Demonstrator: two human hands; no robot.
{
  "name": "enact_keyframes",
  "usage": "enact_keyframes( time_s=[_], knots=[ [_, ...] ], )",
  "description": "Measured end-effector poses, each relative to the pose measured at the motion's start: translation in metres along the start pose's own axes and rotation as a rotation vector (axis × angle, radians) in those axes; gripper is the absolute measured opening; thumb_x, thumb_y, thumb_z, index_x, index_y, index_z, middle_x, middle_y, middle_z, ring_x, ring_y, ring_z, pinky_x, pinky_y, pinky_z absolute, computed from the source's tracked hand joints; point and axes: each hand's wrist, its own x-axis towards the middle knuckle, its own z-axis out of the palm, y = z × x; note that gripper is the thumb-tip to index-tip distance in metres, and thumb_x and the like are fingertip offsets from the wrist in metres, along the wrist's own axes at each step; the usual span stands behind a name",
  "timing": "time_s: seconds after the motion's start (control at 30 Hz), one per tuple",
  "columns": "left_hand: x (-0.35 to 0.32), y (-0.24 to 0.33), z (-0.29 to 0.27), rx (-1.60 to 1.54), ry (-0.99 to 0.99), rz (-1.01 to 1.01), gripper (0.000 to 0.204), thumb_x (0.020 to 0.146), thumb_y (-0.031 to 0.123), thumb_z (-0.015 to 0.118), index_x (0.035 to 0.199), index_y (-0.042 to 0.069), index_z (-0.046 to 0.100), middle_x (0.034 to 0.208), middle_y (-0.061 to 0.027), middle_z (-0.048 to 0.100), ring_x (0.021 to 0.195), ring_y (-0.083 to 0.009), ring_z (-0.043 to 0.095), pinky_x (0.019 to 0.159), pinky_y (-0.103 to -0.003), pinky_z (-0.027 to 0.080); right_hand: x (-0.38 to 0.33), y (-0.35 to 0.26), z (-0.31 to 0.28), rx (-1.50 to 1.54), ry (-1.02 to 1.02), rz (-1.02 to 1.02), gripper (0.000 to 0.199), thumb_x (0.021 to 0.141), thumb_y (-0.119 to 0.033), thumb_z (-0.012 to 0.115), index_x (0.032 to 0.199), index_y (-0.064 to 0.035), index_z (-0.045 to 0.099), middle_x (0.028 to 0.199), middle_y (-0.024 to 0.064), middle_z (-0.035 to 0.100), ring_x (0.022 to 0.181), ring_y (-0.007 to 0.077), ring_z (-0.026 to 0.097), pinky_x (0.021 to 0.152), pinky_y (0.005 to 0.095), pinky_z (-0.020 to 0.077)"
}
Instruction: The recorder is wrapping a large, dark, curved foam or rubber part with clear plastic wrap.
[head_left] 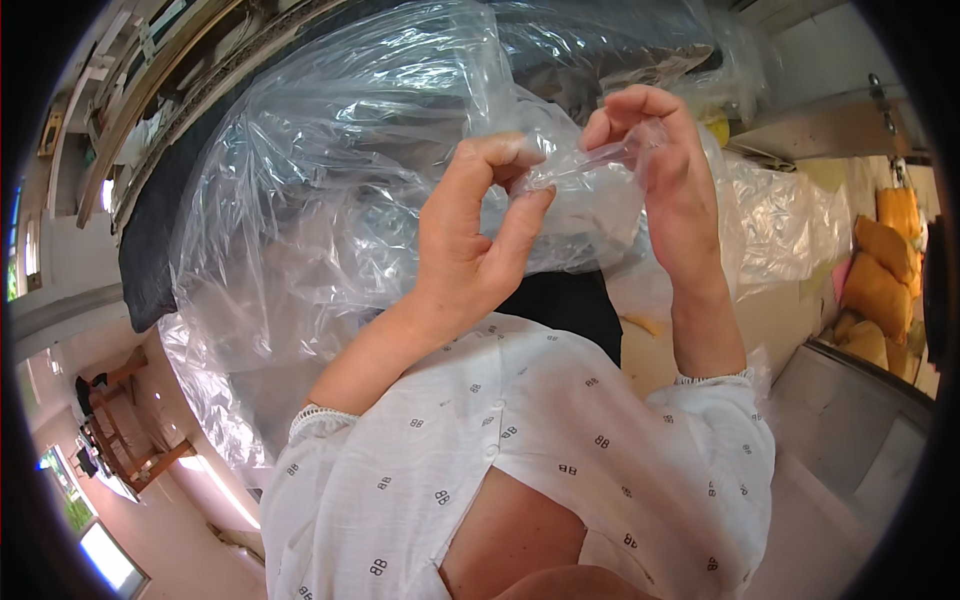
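Observation:
A large clear plastic sheet or bag (300,140), crinkled and shiny, spreads over dark cloth in front of me. Between thumb and fingers, my left hand (465,220) pinches a gathered part of it. A twisted strand of the plastic (600,158) runs from there to my right hand (680,190), whose fingers curl loosely about its end. My right hand is raised a little higher, with its palm partly toward me. Some fingertips of my left hand are hidden behind the gathered plastic. Black cloth (565,305) shows below the hands.
Dark cloth (145,250) edges the left side of the plastic. More clear plastic (790,220) lies to the right, near stacked orange-yellow bundles (880,270). Wooden strips (150,90) stand at the upper left. A wooden chair (125,430) is on the floor at the lower left.

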Motion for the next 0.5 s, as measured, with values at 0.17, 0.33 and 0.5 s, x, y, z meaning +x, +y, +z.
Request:
enact_keyframes(
  time_s=[0.17, 0.33, 0.5],
  knots=[
    [0.005, 0.002, -0.004, 0.076, -0.022, 0.073, 0.027, 0.076, -0.002, 0.060, 0.102, 0.000, 0.053, 0.090, -0.0070, 0.057, 0.066, -0.0132, 0.049, 0.062, -0.024, 0.042, -0.001, -0.007, -0.002, -0.397, 0.013, -0.157, 0.020, 0.083, -0.001, 0.054, 0.102, -0.0027, 0.050, 0.088, 0.0029, 0.056, 0.083, 0.0092, 0.054, 0.075, 0.0221, 0.0425],
    [0.007, 0.007, -0.007, 0.091, -0.108, -0.037, 0.027, 0.077, -0.003, 0.060, 0.104, -0.003, 0.055, 0.098, -0.0037, 0.057, 0.062, -0.0050, 0.041, 0.058, -0.018, 0.036, 0.018, -0.025, -0.011, -0.388, -0.109, -0.073, 0.012, 0.084, -0.004, 0.053, 0.096, -0.0023, 0.054, 0.085, 0.0009, 0.056, 0.079, 0.0061, 0.053, 0.071, 0.0198, 0.0426],
    [0.009, 0.014, -0.009, 0.099, -0.115, -0.077, 0.034, 0.076, -0.007, 0.058, 0.110, -0.001, 0.057, 0.099, -0.0047, 0.062, 0.057, -0.0016, 0.040, 0.049, -0.016, 0.033, 0.040, -0.035, -0.015, -0.444, -0.241, -0.108, 0.012, 0.083, -0.004, 0.053, 0.095, -0.0022, 0.055, 0.085, 0.0000, 0.056, 0.079, 0.0052, 0.052, 0.070, 0.0187, 0.0418]
  ],
)
